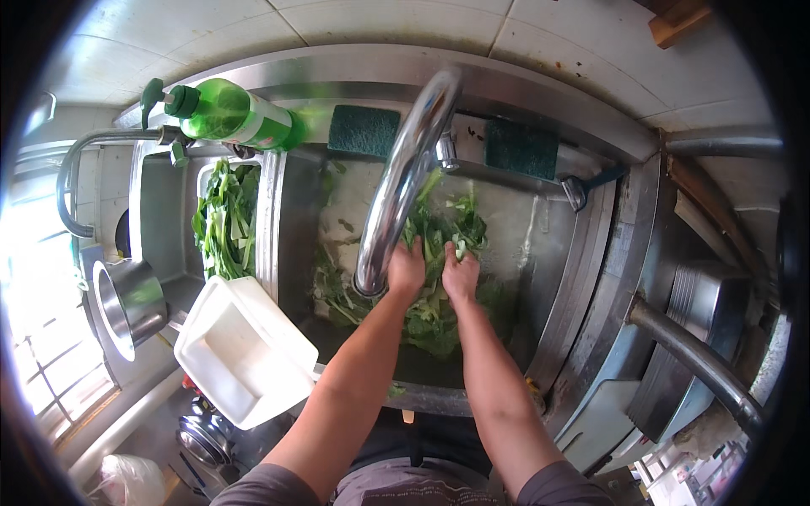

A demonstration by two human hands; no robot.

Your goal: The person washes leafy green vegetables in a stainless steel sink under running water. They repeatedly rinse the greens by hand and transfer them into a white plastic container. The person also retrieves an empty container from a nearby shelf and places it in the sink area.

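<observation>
Both my hands are over the water in a large stainless steel sink (297, 209). My left hand (406, 267), partly behind the faucet, grips leafy greens (433, 243) with pale stalks. My right hand (461, 276) is closed on the same bunch from the other side, thumb on top. More leaves (430, 332) float or lie in the water between my forearms and towards the left wall. A curved chrome faucet (405, 183) arches over the sink and hides part of the greens.
Left of the sink, cut greens (228, 221) fill a container in a smaller basin. A white plastic tub (250, 348) stands tilted beside a metal pot (130, 307). A green pump bottle (234, 114), two scouring pads (363, 130) and a peeler-like tool (585, 186) line the back and right edges.
</observation>
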